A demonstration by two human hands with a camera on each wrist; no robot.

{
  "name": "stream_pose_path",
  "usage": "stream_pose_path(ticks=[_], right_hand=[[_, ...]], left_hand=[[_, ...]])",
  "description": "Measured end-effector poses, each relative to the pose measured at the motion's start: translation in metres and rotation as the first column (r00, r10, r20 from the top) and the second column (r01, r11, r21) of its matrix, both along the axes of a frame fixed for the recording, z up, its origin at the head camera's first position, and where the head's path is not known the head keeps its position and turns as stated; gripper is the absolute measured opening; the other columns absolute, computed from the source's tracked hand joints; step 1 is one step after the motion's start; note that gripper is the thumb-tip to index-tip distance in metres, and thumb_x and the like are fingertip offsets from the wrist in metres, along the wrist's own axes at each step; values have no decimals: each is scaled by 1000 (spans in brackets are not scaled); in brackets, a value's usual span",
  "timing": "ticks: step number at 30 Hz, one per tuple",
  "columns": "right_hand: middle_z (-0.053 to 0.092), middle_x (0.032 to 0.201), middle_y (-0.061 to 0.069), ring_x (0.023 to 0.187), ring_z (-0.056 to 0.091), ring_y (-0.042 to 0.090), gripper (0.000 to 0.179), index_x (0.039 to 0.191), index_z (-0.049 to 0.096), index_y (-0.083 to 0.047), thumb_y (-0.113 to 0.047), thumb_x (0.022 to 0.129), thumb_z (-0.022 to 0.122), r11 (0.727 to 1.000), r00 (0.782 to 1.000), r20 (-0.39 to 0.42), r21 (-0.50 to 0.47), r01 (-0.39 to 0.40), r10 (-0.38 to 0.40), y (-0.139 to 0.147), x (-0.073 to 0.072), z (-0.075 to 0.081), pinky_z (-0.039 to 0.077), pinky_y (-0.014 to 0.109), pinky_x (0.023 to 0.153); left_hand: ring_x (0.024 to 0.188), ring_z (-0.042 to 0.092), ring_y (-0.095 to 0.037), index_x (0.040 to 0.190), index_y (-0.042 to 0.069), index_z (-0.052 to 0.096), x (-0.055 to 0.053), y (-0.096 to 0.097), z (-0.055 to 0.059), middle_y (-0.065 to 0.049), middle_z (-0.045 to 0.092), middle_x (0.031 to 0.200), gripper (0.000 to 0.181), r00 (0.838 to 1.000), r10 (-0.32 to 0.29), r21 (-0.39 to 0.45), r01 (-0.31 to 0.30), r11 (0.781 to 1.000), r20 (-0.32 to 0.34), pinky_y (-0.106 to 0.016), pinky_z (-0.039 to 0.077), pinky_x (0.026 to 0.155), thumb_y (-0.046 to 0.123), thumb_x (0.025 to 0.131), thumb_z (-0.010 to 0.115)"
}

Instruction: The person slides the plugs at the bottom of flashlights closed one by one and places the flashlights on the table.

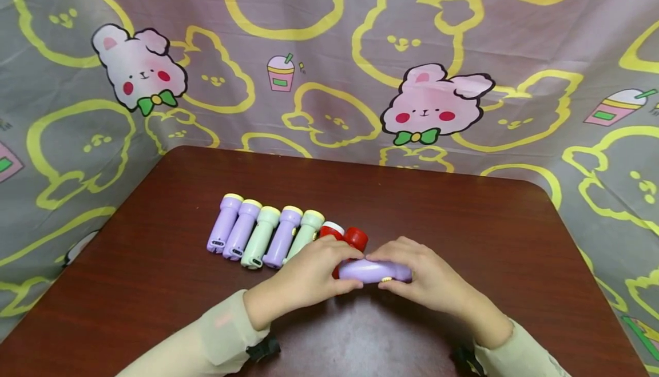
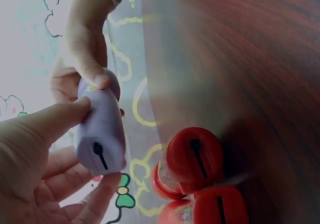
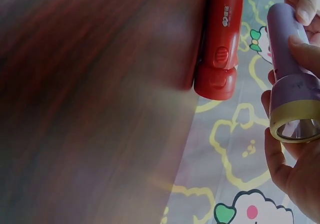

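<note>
Both hands hold one purple flashlight [image 1: 368,272] sideways above the table. My left hand [image 1: 316,271] grips its tail end between thumb and fingers; the slotted end cap shows in the left wrist view. With thumb and fingers, my right hand [image 1: 429,271] holds the head end, its thumb near the yellow switch [image 1: 386,279]. A yellow ring [image 3: 295,111] rims the lens in the right wrist view. Just behind the hands lie two red flashlights, one with a white rim [image 1: 333,228] and one all red [image 1: 356,238], both partly hidden by the left hand.
Left of the hands, purple flashlights [image 1: 225,222] and green flashlights [image 1: 261,237] lie side by side in a row on the dark brown table [image 1: 437,205]. A patterned cloth [image 1: 329,68] hangs behind and around the table.
</note>
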State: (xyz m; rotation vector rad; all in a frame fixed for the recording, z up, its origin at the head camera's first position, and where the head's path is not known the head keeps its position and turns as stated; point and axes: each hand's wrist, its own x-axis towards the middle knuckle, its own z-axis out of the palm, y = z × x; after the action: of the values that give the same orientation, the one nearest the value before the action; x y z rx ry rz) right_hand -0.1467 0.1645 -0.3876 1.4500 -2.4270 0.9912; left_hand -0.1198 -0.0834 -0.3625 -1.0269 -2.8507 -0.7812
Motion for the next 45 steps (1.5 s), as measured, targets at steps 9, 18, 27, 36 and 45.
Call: stream_pose_path(ticks=[9,18,27,36,45], right_hand=[[70,108,-11,97,59,6,51,118,70,-23,-13,72,89,999,999,37,19,-29,28,0,4,0,53,24,78],[68,107,-11,99,59,4,46,115,71,-22,-13,73,88,999,995,90,-15,-45,46,2,3,-2,53,23,80],[67,110,-9,102,57,7,46,113,71,-19,-15,71,89,1000,999,51,-1,-16,16,5,-1,-3,51,21,82],[67,118,-7,108,55,11,49,119,68,-19,-16,74,87,994,995,33,58,96,-98,15,-5,6,51,25,85],[65,119,-7,112,55,10,50,122,66,-20,-9,76,84,976,976,-14,20,219,-219,39,-8,17,38,12,98]], left_hand=[[91,63,-5,114,17,72,-2,4,-3,5,72,109,40,995,-45,-57,50,997,89,-21,50,78,38,82,81],[81,59,-2,110,16,74,-4,6,-7,5,73,103,37,982,-52,-6,54,999,182,-17,46,70,35,80,82],[72,55,0,105,17,75,-4,9,-9,8,72,94,30,977,-35,21,32,999,211,-15,43,62,35,81,80],[60,50,-1,95,14,75,0,14,-11,11,67,76,25,976,52,0,-53,999,210,-17,40,54,34,81,81],[54,45,-6,78,15,69,7,24,-12,12,54,61,25,970,219,-75,-212,974,102,-22,36,50,37,77,82]])
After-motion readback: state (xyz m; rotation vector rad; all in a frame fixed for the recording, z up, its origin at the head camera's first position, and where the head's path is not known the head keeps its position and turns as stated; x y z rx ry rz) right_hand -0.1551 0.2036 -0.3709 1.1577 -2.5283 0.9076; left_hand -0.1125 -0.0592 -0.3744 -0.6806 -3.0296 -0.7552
